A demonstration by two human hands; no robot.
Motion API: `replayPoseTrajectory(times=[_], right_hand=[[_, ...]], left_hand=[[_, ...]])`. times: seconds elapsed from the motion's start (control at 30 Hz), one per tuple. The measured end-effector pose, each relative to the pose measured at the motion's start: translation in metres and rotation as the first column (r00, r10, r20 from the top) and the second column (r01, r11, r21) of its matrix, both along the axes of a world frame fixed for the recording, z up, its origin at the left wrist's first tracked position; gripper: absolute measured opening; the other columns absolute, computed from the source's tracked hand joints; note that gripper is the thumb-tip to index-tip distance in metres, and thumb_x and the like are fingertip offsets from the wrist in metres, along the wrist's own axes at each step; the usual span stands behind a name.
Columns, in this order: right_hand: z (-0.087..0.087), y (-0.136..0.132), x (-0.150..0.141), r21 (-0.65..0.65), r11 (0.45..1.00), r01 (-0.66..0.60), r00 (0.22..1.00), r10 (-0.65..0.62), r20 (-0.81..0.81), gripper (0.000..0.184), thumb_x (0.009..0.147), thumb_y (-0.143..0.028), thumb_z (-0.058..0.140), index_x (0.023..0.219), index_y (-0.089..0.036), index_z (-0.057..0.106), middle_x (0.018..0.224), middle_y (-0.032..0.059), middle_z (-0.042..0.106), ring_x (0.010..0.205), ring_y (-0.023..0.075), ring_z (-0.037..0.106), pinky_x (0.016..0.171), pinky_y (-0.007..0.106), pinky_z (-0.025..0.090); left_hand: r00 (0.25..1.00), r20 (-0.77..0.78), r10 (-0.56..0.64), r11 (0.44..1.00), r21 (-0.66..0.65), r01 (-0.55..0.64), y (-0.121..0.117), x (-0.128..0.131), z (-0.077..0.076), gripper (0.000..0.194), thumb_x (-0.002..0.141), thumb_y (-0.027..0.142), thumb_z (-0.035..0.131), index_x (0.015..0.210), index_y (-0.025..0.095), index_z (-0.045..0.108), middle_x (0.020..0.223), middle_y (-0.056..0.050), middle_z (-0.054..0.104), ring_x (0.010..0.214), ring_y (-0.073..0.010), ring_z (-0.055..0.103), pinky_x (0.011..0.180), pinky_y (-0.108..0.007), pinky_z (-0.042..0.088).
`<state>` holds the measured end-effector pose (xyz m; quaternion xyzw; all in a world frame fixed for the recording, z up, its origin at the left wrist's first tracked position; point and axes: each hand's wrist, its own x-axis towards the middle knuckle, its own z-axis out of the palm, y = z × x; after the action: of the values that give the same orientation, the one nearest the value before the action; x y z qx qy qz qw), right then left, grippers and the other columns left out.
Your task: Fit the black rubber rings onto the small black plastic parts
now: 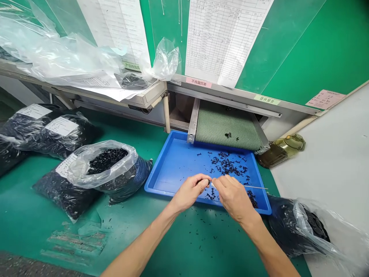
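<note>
My left hand (190, 191) pinches a small black part between thumb and fingers over the near edge of a blue tray (178, 161). My right hand (232, 196) is closed on a thin metal needle (256, 187) that runs off to the right, its other end meeting the part in my left hand. Loose small black parts (227, 165) lie scattered in the tray's right half. A green conveyor belt (227, 129) slopes down into the tray's far side, with a few parts on it.
An open clear bag of black parts (106, 163) sits left of the tray, with several sealed bags (49, 132) behind it. Another open bag (300, 227) lies at the right. A yellowish bottle (284, 148) lies by the belt. Paper sheets hang on the green wall.
</note>
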<state>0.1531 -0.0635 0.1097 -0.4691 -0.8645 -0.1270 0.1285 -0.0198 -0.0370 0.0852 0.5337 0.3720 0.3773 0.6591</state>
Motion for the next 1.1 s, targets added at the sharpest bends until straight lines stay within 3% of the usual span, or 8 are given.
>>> replayPoseTrajectory(times=[0.17,0.27,0.33,0.43,0.63,0.87,1.0,1.1], right_hand=[[-0.020,0.000,-0.017,-0.173,0.972,0.158,0.954,-0.196,-0.226,0.028,0.083,-0.004,0.035,0.090,-0.019,0.057,0.072,0.0026,0.060,0.064,0.0155,0.052,0.059,0.026,0.032],[-0.038,0.006,-0.021,-0.370,0.881,0.295,0.840,-0.424,-0.338,0.026,0.087,-0.010,0.034,0.091,-0.019,0.058,0.068,0.0013,0.063,0.056,0.0143,0.053,0.054,0.025,0.030],[-0.049,0.013,-0.014,-0.448,0.828,0.337,0.795,-0.505,-0.336,0.026,0.086,-0.010,0.035,0.085,-0.020,0.059,0.061,-0.0001,0.062,0.052,0.0136,0.053,0.052,0.025,0.029],[-0.055,0.029,0.011,-0.448,0.823,0.348,0.790,-0.515,-0.333,0.025,0.083,-0.009,0.039,0.083,-0.021,0.061,0.062,-0.0007,0.064,0.056,0.0134,0.056,0.054,0.023,0.033],[-0.031,0.100,0.068,-0.294,0.845,0.446,0.781,-0.528,-0.333,0.029,0.086,-0.015,0.040,0.105,-0.018,0.062,0.100,0.0072,0.065,0.090,0.0185,0.059,0.076,0.026,0.041],[-0.005,0.201,0.070,-0.216,0.847,0.486,0.821,-0.527,-0.219,0.030,0.083,-0.012,0.043,0.105,-0.017,0.063,0.102,0.0120,0.058,0.082,0.0218,0.060,0.068,0.030,0.040],[-0.003,0.214,0.063,-0.227,0.858,0.460,0.844,-0.503,-0.188,0.025,0.082,-0.009,0.043,0.091,-0.015,0.066,0.097,0.0121,0.057,0.074,0.0201,0.059,0.063,0.030,0.039],[-0.003,0.188,0.055,-0.242,0.888,0.392,0.873,-0.442,-0.207,0.027,0.082,-0.008,0.045,0.097,-0.019,0.065,0.097,0.0076,0.058,0.080,0.0174,0.059,0.067,0.027,0.040]], left_hand=[[0.996,-0.027,0.086,0.994,0.062,-0.085,0.004,0.008,-0.014,0.031,0.085,0.040,0.053,0.101,0.015,0.063,0.073,0.000,0.053,0.057,-0.0090,0.035,0.053,-0.023,0.030],[0.988,-0.048,0.148,0.988,0.045,-0.146,0.006,0.017,-0.028,0.031,0.084,0.040,0.054,0.099,0.014,0.064,0.066,0.002,0.050,0.057,-0.0101,0.037,0.053,-0.023,0.032],[0.977,-0.054,0.206,0.978,-0.020,-0.207,0.008,0.021,-0.037,0.034,0.082,0.040,0.057,0.103,0.014,0.063,0.064,0.002,0.050,0.057,-0.0103,0.038,0.052,-0.023,0.031],[0.957,0.014,0.288,0.931,-0.237,-0.277,0.012,0.018,-0.051,0.041,0.078,0.040,0.063,0.107,0.012,0.062,0.068,0.001,0.053,0.056,-0.0091,0.038,0.049,-0.021,0.030],[0.852,0.337,0.402,0.797,-0.587,-0.144,0.022,0.011,-0.064,0.025,0.070,0.025,0.073,0.089,0.010,0.067,0.080,-0.005,0.058,0.064,-0.0084,0.047,0.047,-0.016,0.032],[0.803,0.369,0.467,0.738,-0.663,-0.125,0.026,0.015,-0.066,0.017,0.070,0.018,0.072,0.085,0.011,0.067,0.084,-0.006,0.061,0.067,-0.0098,0.052,0.050,-0.017,0.039],[0.803,0.366,0.471,0.744,-0.654,-0.138,0.030,0.016,-0.065,0.017,0.072,0.021,0.072,0.084,0.013,0.065,0.082,-0.005,0.060,0.068,-0.0094,0.051,0.051,-0.017,0.039],[0.828,0.366,0.425,0.789,-0.599,-0.140,0.035,0.018,-0.059,0.019,0.076,0.026,0.070,0.088,0.013,0.064,0.083,-0.005,0.059,0.068,-0.0089,0.050,0.051,-0.017,0.036]])
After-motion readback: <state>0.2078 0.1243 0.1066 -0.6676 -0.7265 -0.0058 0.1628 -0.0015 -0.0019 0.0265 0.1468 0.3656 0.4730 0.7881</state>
